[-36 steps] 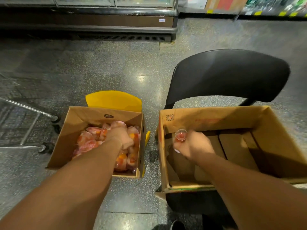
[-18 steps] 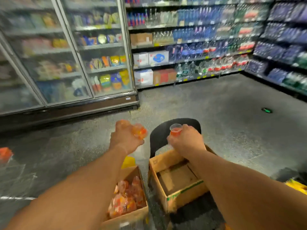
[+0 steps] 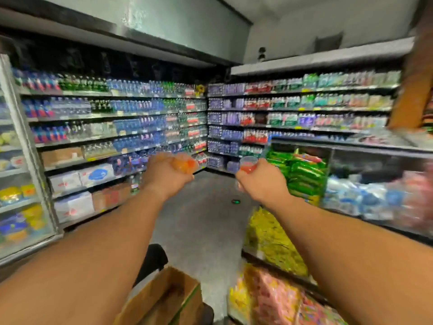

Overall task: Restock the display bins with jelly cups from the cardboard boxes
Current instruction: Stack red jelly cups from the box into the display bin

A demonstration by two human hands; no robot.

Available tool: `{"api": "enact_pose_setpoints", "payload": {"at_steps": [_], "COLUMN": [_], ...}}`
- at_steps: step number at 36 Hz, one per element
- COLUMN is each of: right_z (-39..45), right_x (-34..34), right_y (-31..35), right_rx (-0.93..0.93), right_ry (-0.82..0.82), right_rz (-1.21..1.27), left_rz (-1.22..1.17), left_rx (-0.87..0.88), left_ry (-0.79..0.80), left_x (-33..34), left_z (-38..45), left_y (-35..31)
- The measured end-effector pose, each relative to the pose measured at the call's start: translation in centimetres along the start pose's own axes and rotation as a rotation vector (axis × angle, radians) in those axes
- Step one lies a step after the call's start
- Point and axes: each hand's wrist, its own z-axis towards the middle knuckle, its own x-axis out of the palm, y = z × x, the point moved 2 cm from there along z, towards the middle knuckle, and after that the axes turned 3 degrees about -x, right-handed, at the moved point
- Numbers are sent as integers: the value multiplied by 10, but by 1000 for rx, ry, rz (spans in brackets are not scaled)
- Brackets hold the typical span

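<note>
Where bottles line shelves (image 3: 117, 118), grey floor (image 3: 206, 219).

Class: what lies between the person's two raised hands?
Nothing: in the head view, only floor and distant shelves show behind the gap between the left hand and right hand.

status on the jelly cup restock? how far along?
Done: cups are out of the cardboard box, which sits low in view. In hand: the left hand grips a handful of orange jelly cups; the right hand holds a single red jelly cup, both raised. Left: nothing placed yet; the shelves at right are blurred, so the target bin is unclear.
</note>
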Motion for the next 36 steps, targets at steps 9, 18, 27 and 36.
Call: {"api": "enact_pose_setpoints", "payload": {"at_steps": [9, 18, 27, 36], "right_z": [-60, -146, -204, -206], "right_x": [-185, -298, -388, -454], "right_y": [-102, -182, -246, -331], "right_rx": [301, 472, 573, 582], "right_ry": [-292, -493, -554, -482], "right_rz": [-120, -227, -252, -255], "left_rz": [-210, -335, -355, -414], "left_rx": [262, 407, 472, 432], "left_ry": [201, 356, 395, 380], "left_x": [73, 121, 154, 192], "left_z": [-31, -103, -156, -186], "left_y": [-205, -356, -466, -558]}}
